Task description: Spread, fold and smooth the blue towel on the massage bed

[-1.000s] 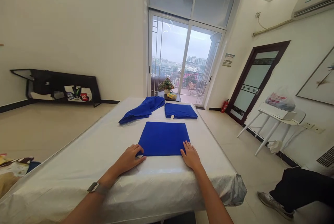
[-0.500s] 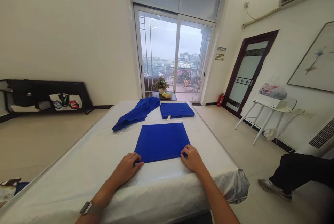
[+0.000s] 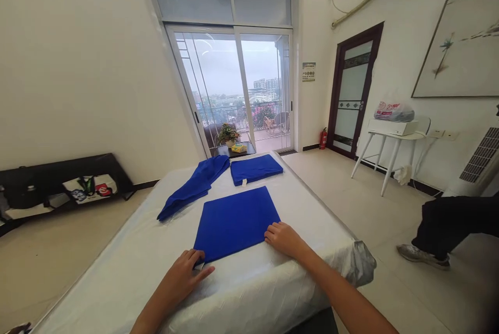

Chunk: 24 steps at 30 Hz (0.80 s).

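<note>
The white, sheet-covered surface (image 3: 128,261) sits lower and more aslant than half a second ago, mostly because the wearer's view has tilted and swung right. On its near part lies the folded blue cloth (image 3: 236,222), flat, its near-left corner closer to the wearer than its near-right one. The strip of white between it and the far folded cloth (image 3: 256,169) looks a little wider now — perhaps a slight pull nearer, though the moving view makes that hard to judge. To the far left, the loose blue cloth (image 3: 195,187) keeps its place beside the far one.

The right hand (image 3: 284,239) has changed most: a second ago its fingers were spread flat, and now they are bent over the near-right corner. Whether that grip pinches the fabric I cannot tell. The left hand (image 3: 183,274) stays at the near-left corner, fingertips curled on the cloth, thumb well away from them, so its grip looks fairly wide. Both near corners being covered suggests adjusting rather than lifting. A small pale tag (image 3: 199,267) shows between left thumb and fingers.
</note>
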Each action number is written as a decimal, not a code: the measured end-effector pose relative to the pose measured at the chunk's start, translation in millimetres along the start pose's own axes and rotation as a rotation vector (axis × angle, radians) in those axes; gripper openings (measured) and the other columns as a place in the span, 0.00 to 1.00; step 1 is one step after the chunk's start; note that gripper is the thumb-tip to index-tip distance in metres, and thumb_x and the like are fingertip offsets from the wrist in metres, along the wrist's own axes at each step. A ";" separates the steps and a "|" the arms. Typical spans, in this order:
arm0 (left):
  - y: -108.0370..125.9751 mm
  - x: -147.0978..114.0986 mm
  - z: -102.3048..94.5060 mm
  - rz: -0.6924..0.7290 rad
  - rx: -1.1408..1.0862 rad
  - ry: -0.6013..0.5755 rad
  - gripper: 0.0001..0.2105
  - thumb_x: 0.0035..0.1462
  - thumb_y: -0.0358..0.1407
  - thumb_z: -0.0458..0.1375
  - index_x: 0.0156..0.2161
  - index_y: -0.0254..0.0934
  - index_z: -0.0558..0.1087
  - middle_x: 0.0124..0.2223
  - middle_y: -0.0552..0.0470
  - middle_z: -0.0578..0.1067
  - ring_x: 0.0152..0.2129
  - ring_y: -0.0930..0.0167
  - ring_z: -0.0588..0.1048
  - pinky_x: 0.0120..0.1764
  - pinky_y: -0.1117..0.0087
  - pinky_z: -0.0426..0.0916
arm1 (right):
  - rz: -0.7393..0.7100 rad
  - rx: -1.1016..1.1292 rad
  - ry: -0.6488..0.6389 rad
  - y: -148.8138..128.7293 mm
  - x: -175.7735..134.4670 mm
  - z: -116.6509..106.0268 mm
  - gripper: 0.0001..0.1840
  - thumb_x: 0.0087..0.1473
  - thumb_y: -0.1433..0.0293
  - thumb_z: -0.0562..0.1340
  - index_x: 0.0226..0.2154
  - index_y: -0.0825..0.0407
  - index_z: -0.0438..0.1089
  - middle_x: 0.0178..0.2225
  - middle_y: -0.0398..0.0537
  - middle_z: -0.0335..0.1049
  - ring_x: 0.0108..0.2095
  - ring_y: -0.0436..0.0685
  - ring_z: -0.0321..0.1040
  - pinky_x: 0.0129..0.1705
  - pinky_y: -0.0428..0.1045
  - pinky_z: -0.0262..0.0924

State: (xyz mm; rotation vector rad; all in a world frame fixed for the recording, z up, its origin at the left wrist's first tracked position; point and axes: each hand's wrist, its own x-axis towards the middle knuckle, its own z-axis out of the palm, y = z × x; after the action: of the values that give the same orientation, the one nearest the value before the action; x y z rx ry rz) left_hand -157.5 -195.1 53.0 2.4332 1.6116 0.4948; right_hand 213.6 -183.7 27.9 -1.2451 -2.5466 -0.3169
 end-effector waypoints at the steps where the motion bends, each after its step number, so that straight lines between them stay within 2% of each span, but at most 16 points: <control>1: 3.2 0.9 -0.6 -0.013 0.012 -0.010 0.26 0.55 0.62 0.54 0.43 0.42 0.76 0.44 0.44 0.78 0.41 0.59 0.77 0.45 0.57 0.72 | -0.052 -0.052 0.009 1.5 1.8 2.2 0.12 0.67 0.73 0.56 0.37 0.52 0.75 0.35 0.49 0.74 0.37 0.55 0.68 0.37 0.49 0.58; 4: 12.4 4.9 -0.8 -0.044 0.060 -0.027 0.27 0.54 0.63 0.54 0.41 0.41 0.75 0.42 0.43 0.78 0.39 0.58 0.77 0.41 0.58 0.72 | -0.127 -0.140 0.052 4.4 8.5 3.0 0.14 0.66 0.76 0.54 0.33 0.53 0.73 0.32 0.48 0.72 0.33 0.54 0.65 0.33 0.49 0.54; 7: 17.3 9.5 1.4 -0.055 0.134 -0.026 0.25 0.56 0.61 0.52 0.41 0.41 0.74 0.41 0.43 0.78 0.37 0.58 0.77 0.39 0.59 0.71 | -0.114 -0.163 0.114 4.9 16.9 -6.4 0.14 0.64 0.77 0.53 0.33 0.52 0.72 0.32 0.48 0.71 0.32 0.54 0.64 0.32 0.50 0.52; 12: 10.7 12.4 10.2 -0.044 0.311 -0.023 0.11 0.60 0.41 0.49 0.38 0.42 0.73 0.39 0.45 0.78 0.37 0.60 0.76 0.40 0.60 0.69 | -0.102 -0.156 0.192 9.2 33.2 -25.3 0.14 0.65 0.76 0.51 0.33 0.52 0.70 0.31 0.48 0.70 0.32 0.55 0.64 0.32 0.50 0.49; 14: 4.5 10.1 13.6 -0.028 0.349 0.004 0.11 0.59 0.36 0.47 0.37 0.42 0.73 0.39 0.46 0.79 0.38 0.61 0.76 0.41 0.61 0.69 | -0.118 -0.168 0.205 14.0 39.7 -26.5 0.14 0.66 0.75 0.50 0.33 0.51 0.69 0.31 0.48 0.70 0.32 0.55 0.63 0.32 0.51 0.49; 17: -5.5 3.8 13.3 -0.015 0.363 0.099 0.16 0.61 0.35 0.44 0.41 0.42 0.75 0.40 0.46 0.80 0.37 0.62 0.77 0.40 0.61 0.70 | -0.157 -0.155 0.209 23.0 48.1 -23.3 0.15 0.65 0.74 0.50 0.32 0.51 0.69 0.27 0.45 0.68 0.28 0.53 0.62 0.30 0.51 0.48; 21: -13.0 -3.7 -6.5 -0.036 0.405 0.256 0.20 0.66 0.41 0.42 0.47 0.42 0.75 0.44 0.46 0.81 0.33 0.62 0.79 0.37 0.61 0.71 | -0.189 -0.090 0.189 32.1 54.7 -29.4 0.16 0.64 0.72 0.50 0.31 0.50 0.70 0.22 0.42 0.65 0.22 0.51 0.60 0.27 0.50 0.45; 24: -8.8 -5.7 -33.1 -0.033 0.400 0.368 0.20 0.67 0.46 0.43 0.47 0.45 0.75 0.45 0.47 0.80 0.34 0.60 0.79 0.39 0.57 0.72 | -0.174 -0.048 0.151 34.4 55.4 -51.9 0.19 0.69 0.65 0.50 0.32 0.50 0.72 0.22 0.42 0.67 0.22 0.50 0.62 0.27 0.49 0.47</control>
State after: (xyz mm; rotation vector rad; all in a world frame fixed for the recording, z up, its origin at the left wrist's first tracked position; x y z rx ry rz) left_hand -179.4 -197.8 79.9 2.7124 2.0681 0.7087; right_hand 216.9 -138.9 98.2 -0.9768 -2.5331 -0.4928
